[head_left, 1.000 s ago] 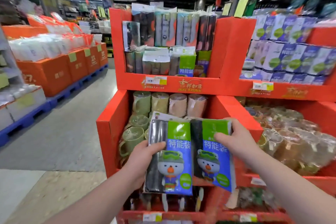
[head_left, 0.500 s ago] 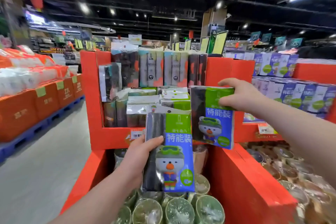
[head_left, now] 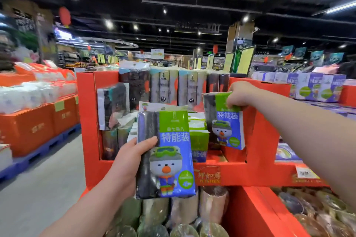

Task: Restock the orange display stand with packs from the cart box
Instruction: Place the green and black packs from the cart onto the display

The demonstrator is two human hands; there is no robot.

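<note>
The orange display stand (head_left: 90,121) rises straight ahead, its top shelf holding several packs. My left hand (head_left: 129,161) grips a blue and green pack with a cartoon bear (head_left: 169,159) by its left edge, upright in front of the shelf. My right hand (head_left: 242,92) pinches the top of a second, identical pack (head_left: 225,125) and holds it at the right end of the top shelf, against the orange side wall. Similar green packs (head_left: 198,136) lie on the shelf between the two. The cart box is out of view.
Wrapped mugs (head_left: 185,211) fill the lower shelf under my left hand. A neighbouring orange stand (head_left: 316,175) on the right carries purple boxes (head_left: 316,86) and wrapped bowls (head_left: 312,213). Orange crates (head_left: 36,123) on blue pallets line the aisle at left.
Both hands have risen from the lower mug shelf to the top shelf. My right hand has carried its pack further right and into the shelf's right end.
</note>
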